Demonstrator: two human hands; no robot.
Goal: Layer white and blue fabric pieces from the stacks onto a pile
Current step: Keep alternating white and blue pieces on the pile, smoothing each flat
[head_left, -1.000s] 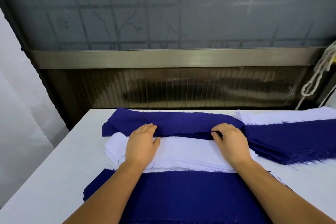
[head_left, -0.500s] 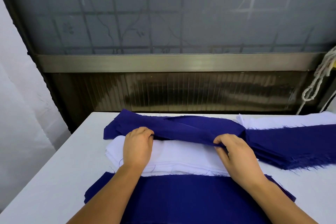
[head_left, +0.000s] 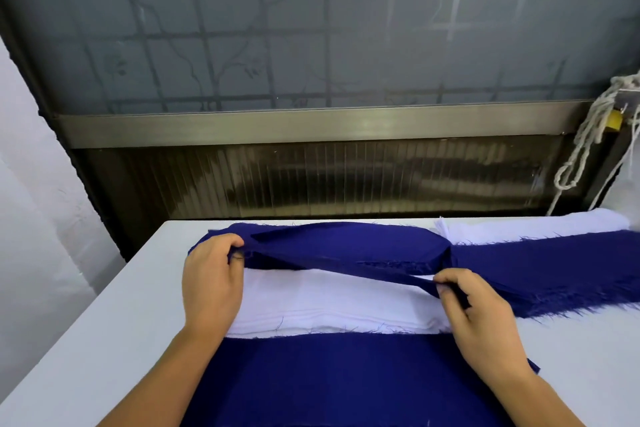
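One blue fabric piece [head_left: 332, 262] pinched by fingers of two hands, left hand [head_left: 212, 282], right hand [head_left: 479, 319]; two white stacks.

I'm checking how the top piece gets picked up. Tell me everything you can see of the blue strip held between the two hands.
The blue strip is a long, dark navy woven cloth with frayed edges. It is lifted off the blue stack and sags, slightly twisted, above the white stack. The left hand pinches its left end and the right hand pinches its right end.
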